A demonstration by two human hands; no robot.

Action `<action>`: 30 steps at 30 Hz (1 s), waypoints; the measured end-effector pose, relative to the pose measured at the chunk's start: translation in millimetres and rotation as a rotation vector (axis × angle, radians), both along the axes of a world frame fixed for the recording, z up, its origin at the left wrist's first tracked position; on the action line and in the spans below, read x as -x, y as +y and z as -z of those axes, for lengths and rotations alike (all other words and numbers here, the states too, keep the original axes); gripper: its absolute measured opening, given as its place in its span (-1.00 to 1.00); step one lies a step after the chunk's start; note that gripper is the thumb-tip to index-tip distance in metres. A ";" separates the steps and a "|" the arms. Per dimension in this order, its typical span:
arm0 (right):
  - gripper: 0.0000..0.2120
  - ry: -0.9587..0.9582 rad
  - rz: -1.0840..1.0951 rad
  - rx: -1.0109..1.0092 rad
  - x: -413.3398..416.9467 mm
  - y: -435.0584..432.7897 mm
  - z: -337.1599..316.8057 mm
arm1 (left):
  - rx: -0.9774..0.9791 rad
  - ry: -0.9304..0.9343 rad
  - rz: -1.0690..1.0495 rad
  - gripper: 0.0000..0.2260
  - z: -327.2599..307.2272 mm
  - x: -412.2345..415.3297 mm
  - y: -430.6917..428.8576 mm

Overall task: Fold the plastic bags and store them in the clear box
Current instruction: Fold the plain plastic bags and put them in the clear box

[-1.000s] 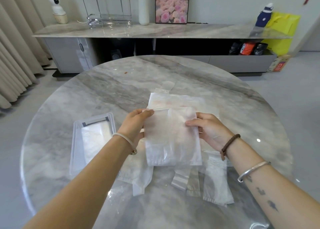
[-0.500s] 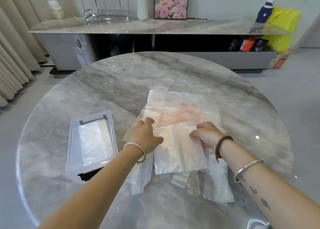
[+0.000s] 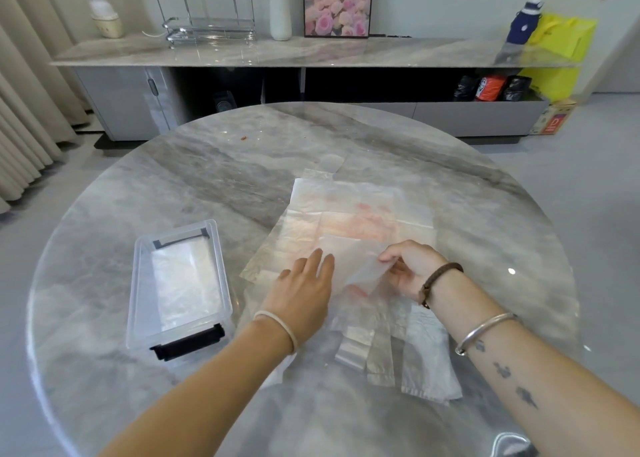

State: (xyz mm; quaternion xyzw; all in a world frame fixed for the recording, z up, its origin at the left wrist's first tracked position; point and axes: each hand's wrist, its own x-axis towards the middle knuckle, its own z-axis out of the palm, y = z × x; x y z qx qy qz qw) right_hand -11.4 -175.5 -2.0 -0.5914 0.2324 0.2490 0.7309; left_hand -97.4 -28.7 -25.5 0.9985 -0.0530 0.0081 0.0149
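Plastic bag (image 3: 360, 266), thin and translucent, lies partly folded on the table (image 3: 194, 179) to the right of the clear box (image 3: 133, 297). It sits on top of a loose spread of other plastic bags (image 3: 346, 211) that show a faint pink print. The left hand (image 3: 301, 297) rests palm down on the side of the bag nearer the box, its fingers (image 3: 320, 262) straight and close together, pressing the film flat. The right hand (image 3: 412, 273), on the side away from the box, pinches the bag's edge between thumb and fingers (image 3: 389, 256). It holds that flap raised off the pile, tilted towards the left hand. The clear box stands open-topped with a black latch (image 3: 188, 344) at its near end, and a folded bag (image 3: 183, 283) lies flat on its floor. To the right of the box and nearer the person than the hands, several more bags (image 3: 429, 363) lie flat and overlapping, partly beside the right forearm. The left hand and the box are near each other but apart.
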 end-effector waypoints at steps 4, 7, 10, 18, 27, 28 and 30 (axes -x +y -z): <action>-0.85 -0.005 0.013 -0.060 3.9 4.7 -8.7 | 0.086 -0.044 -0.053 -0.62 -11.8 -4.1 11.6; -0.82 -0.045 0.025 -0.062 0.0 3.0 -17.4 | 0.338 -0.067 -0.197 -0.61 -15.5 -9.4 25.4; -0.80 -0.086 0.076 -0.040 -8.0 -4.6 -20.3 | 0.822 -0.069 -0.297 -0.71 -31.0 -12.3 36.6; -0.76 -0.181 -0.249 -0.160 -0.1 0.3 -16.0 | 1.763 0.301 -0.409 -0.71 -41.4 -10.8 34.0; -0.62 -0.299 -0.453 -0.140 -6.0 -12.0 -26.4 | 1.686 0.407 -0.345 -0.79 -44.2 -8.1 33.1; -0.68 -0.328 -0.440 -0.136 -5.5 -12.5 -27.0 | 1.689 0.405 -0.343 -0.79 -44.1 -8.1 32.9; -0.84 -0.380 -0.413 -0.110 -5.2 -12.1 -27.1 | 1.709 0.403 -0.344 -0.81 -42.7 -8.5 32.7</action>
